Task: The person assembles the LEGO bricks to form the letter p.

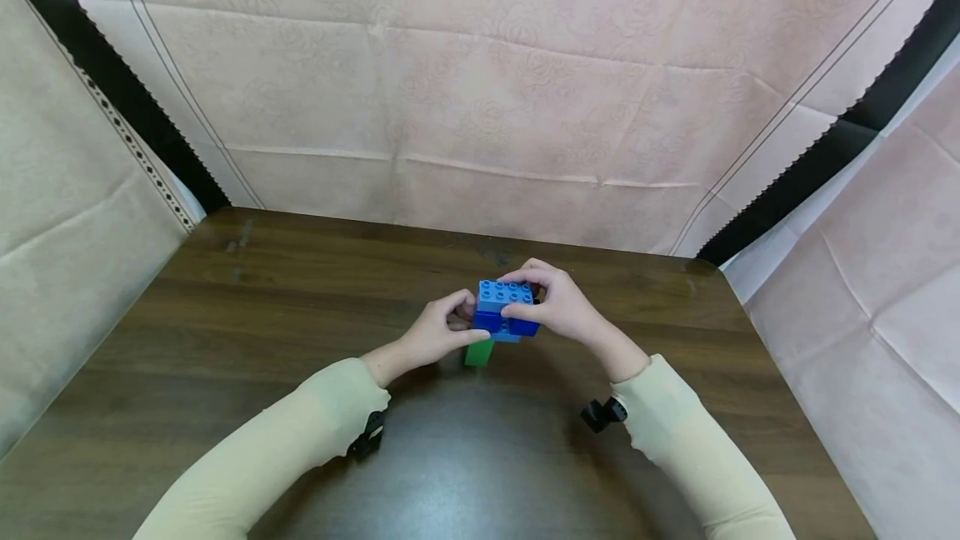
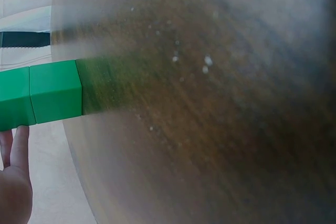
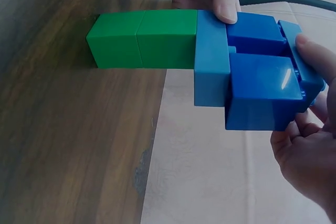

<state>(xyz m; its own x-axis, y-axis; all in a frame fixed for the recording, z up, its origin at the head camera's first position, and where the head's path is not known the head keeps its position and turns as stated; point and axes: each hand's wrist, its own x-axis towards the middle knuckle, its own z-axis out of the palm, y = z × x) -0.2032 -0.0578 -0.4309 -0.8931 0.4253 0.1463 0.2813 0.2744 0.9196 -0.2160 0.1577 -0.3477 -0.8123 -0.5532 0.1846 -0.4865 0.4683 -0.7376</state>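
Observation:
An upright stack of toy building bricks stands on the table. Its lower part is two green bricks [image 3: 142, 39], topped by a light blue brick [image 3: 211, 59]. Two dark blue bricks [image 3: 265, 77] sit side by side above that, with a blue studded brick [image 1: 506, 295] uppermost. A narrow gap with studs shows beneath this top brick in the right wrist view. My left hand [image 1: 441, 332] holds the stack's left side, its thumb on the blue bricks. My right hand [image 1: 561, 305] grips the top brick between thumb and fingers. The left wrist view shows the green bricks [image 2: 55, 92].
The brown wooden table [image 1: 300, 290] has a far edge just beyond the stack. Pale patterned cloth [image 1: 465, 107] hangs behind it and at both sides, with black strips along the seams. A black wrist device [image 1: 367, 433] is on the left sleeve.

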